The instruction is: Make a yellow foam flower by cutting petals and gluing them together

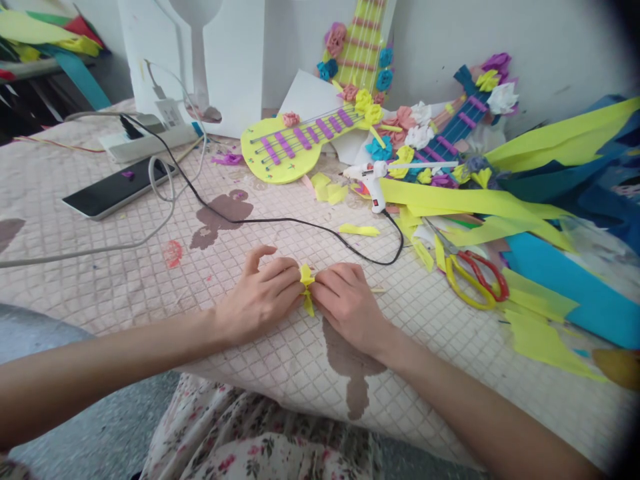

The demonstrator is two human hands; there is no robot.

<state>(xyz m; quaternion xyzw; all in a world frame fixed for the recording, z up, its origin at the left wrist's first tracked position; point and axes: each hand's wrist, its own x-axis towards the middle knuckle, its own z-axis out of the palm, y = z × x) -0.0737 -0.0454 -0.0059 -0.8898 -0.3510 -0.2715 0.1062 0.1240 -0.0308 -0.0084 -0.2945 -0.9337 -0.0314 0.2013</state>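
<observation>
Between my two hands, low over the quilted cloth, is a small yellow crepe paper flower (307, 283). My left hand (267, 290) pinches its left side, index finger raised and bent. My right hand (347, 303) grips it from the right, fingers pressed together. A thin pale stick (377, 290) pokes out to the right from behind my right hand; whether the hand holds it I cannot tell. Beyond my hands lies a yellow paper strip (359, 230). A white glue gun (373, 183) rests farther back with a glue stick in its rear.
Red-and-yellow scissors (475, 273) lie right among crepe paper strips (545, 267). A black cord (285, 220) crosses the cloth from a power strip (150, 137). A phone (117, 190) lies left. Paper guitars (283, 150) with paper flowers stand and lie at the back.
</observation>
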